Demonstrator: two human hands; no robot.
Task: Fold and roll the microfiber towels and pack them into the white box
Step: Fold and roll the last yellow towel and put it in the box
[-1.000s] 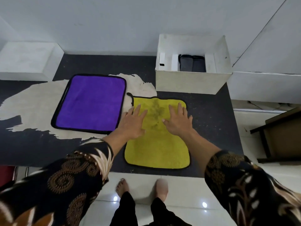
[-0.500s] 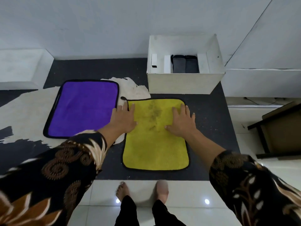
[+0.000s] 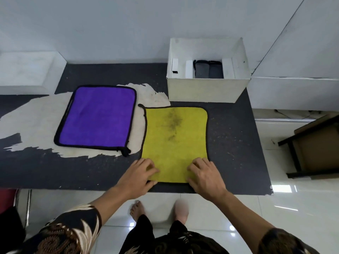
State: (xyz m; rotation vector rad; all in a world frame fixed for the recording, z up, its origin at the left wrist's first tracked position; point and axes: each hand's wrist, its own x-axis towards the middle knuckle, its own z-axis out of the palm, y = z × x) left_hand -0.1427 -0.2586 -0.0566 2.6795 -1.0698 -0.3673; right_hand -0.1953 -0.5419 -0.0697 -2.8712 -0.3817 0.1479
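In both hands (image 3: pixel 137 177) (image 3: pixel 206 177), yellow towel (image 3: pixel 174 140) corners

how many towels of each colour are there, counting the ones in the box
purple towel: 1
yellow towel: 1
dark grey rolled towels, in the white box: 2
total: 4

Soft, even light is cast over the dark speckled tabletop (image 3: pixel 229 143), with faint shadows. Glare spots are seen on the glossy white floor tiles (image 3: pixel 297 204) beside it. Edge lines are bowed.
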